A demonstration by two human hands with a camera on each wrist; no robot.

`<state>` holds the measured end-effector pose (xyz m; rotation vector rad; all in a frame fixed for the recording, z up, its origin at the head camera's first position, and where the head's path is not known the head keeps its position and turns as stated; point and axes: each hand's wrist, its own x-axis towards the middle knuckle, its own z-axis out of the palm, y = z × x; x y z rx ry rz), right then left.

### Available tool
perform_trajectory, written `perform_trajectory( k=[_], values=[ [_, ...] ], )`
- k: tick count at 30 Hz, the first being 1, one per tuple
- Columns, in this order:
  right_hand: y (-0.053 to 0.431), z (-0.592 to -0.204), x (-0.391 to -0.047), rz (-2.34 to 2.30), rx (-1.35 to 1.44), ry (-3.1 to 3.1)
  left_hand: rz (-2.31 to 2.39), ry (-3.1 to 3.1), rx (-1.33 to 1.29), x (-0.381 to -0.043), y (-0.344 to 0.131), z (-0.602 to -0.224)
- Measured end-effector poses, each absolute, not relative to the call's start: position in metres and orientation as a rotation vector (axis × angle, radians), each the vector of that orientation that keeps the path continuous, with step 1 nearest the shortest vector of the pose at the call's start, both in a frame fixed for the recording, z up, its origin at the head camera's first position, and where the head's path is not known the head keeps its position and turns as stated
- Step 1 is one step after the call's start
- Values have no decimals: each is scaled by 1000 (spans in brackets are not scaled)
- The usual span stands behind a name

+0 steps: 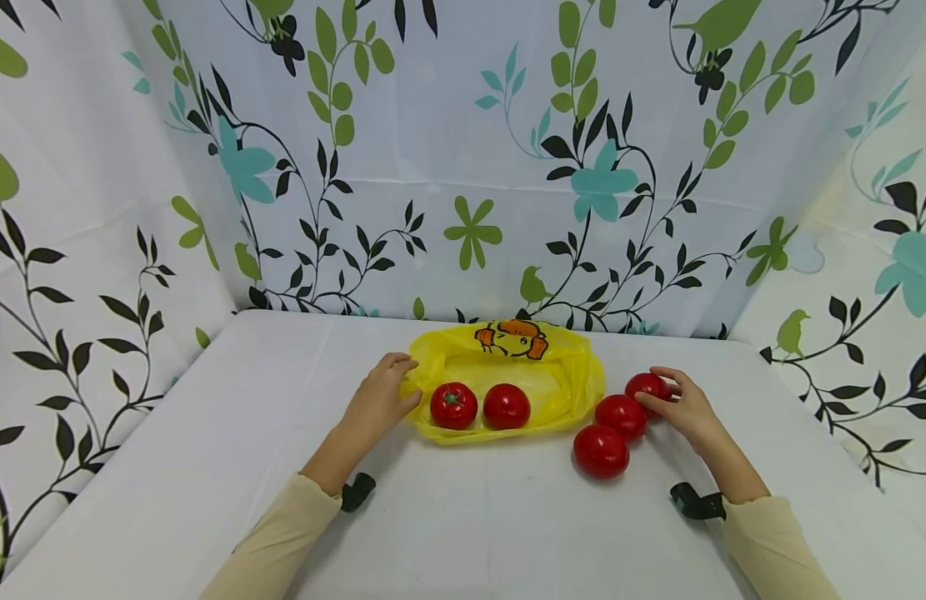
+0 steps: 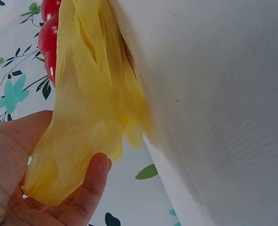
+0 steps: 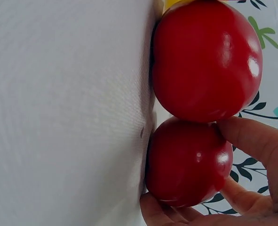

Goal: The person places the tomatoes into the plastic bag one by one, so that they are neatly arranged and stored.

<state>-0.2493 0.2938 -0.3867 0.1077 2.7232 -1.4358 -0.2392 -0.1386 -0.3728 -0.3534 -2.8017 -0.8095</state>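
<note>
A yellow plastic bag [image 1: 587,379] with a printed cartoon face lies spread out on the table, its mouth toward me. My left hand [image 1: 378,398] holds the bag's left edge; in the left wrist view the thin plastic [image 2: 82,108] hangs between thumb and fingers. At the bag's opening sit two red tomatoes, one with a green stem [image 1: 453,406] and one smooth [image 1: 507,407]. Right of the bag, three more form a slanting row. My right hand [image 1: 686,408] grips the farthest tomato [image 3: 189,162], thumb and fingers around it. Against it rests the middle tomato [image 1: 621,417].
The nearest tomato of the row [image 1: 601,452] stands toward me. A white cloth covers the table [image 1: 493,525]. Behind and on both sides hangs a leaf-patterned curtain [image 1: 432,167]. Dark wrist cameras sit at both sleeves.
</note>
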Motion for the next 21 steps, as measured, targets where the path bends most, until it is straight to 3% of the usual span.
perform_trajectory(
  k=[21],
  values=[
    [288,-378,-247,-1579,205,2790,-808,-2801,-362,-240,-139,-374]
  ],
)
